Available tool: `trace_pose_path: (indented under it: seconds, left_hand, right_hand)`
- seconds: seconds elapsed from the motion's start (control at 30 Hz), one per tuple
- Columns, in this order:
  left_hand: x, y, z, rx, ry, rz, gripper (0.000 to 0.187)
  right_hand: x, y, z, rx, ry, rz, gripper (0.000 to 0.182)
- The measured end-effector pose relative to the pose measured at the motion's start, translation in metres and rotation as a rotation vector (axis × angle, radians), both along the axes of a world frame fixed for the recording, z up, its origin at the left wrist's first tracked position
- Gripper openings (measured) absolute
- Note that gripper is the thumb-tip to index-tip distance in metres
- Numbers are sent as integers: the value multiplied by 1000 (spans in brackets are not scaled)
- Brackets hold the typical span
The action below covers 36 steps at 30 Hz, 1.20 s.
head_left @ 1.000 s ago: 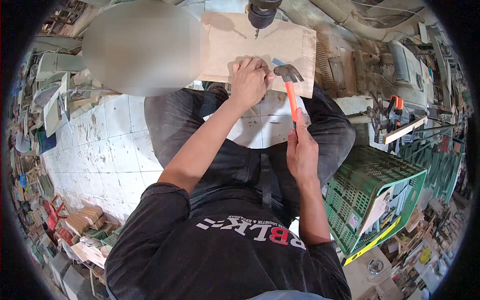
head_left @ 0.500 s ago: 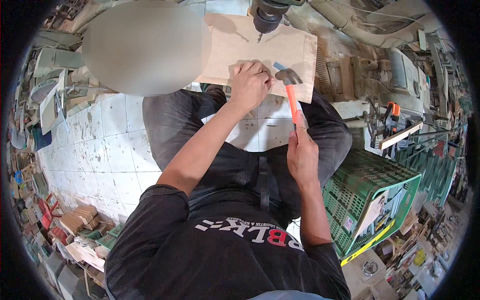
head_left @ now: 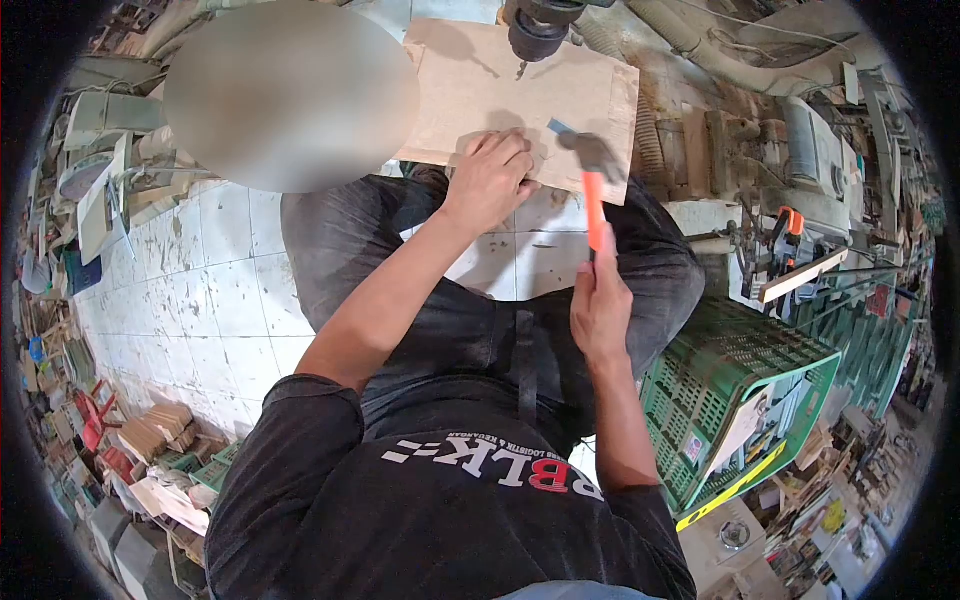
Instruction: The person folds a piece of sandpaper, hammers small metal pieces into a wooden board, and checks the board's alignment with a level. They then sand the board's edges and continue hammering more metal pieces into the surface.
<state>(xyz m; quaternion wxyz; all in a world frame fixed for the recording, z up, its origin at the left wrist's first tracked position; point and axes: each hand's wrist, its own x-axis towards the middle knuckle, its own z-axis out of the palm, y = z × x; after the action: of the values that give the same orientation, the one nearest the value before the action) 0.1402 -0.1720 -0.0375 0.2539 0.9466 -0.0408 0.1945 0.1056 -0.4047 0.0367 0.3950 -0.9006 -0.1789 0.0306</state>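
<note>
My right hand [head_left: 602, 300] is wrapped round the handle of a claw hammer [head_left: 594, 205] with an orange and black grip. The hammer's head is motion-blurred and hangs over the right part of a flat wooden board [head_left: 470, 85]. My left hand [head_left: 490, 178] rests at the board's near edge, its fingers curled together; whatever they hold, if anything, is hidden. A small blue-grey strip [head_left: 560, 126] lies on the board beside the hammer's head. Above the board's far side is a dark drill chuck [head_left: 537, 42] with a bit pointing down.
A green plastic crate [head_left: 740, 400] with things inside stands to my right. An orange-and-black clamp [head_left: 790, 222] and a wood strip [head_left: 803, 275] are beyond it. White tiled floor [head_left: 215, 260] lies to my left, with stacked wood blocks [head_left: 155, 428]. A blurred oval covers the upper left.
My left hand has shifted left and slightly toward me, away from the hammer's head. The hammer has moved a little to the right in my right hand. The board has barely shifted.
</note>
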Motion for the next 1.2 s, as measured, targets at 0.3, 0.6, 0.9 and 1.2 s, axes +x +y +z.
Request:
trace_pose_path:
  seconds: [0.3,0.6,0.9,1.2]
  left_hand:
    - [-1,0,-1,-7,-17,7,35]
    - [-2,2,-1,7,-14,-1,33]
    - [-2,0,-3,-13,1,9,33]
    - [-1,-1,2,8,-20,-1,33]
  right_hand:
    - [1,-8,-8,-72,-5,40,67]
    - [7,-11,-15,-166,-24,124,68]
    - [14,-7,-3,-371,227,172,69]
    - [14,-4,2,-293,157,115,62]
